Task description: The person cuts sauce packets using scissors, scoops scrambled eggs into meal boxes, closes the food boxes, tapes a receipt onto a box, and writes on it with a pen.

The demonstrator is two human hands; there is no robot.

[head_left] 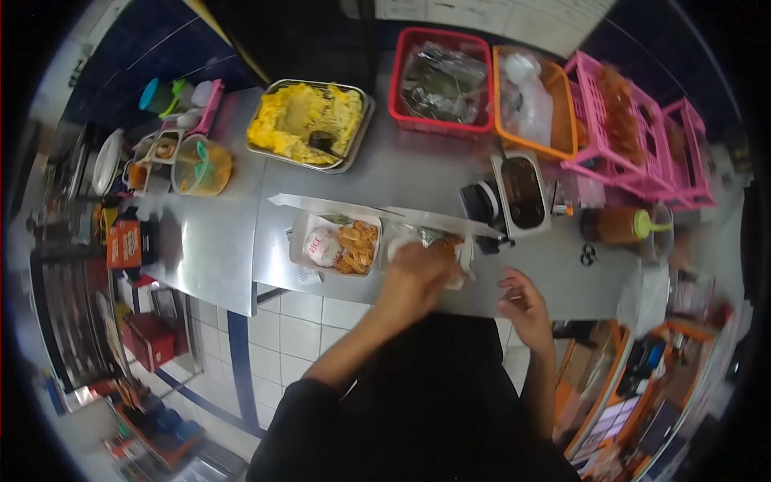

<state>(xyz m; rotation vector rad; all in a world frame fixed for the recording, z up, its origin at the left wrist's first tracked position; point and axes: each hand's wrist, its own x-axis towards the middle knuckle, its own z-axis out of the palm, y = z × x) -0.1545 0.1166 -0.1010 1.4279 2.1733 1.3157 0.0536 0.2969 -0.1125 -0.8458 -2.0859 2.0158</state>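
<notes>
Bare steel counter edge (484, 304) separates the half-spread right hand (526, 308) from the left hand (418, 279), grip unclear, over a food box (467, 259).

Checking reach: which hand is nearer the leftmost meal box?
Left. The left hand is over the neighbouring box, just right of the leftmost meal box; the right hand is farther right, near the counter's edge.

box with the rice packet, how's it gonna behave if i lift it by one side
The box would probably flex, as its walls look like thin card. The fried pieces could slide or spill if it tilts, since nothing covers them. The rice packet might shift too, being a rounded, separate bundle.
</notes>
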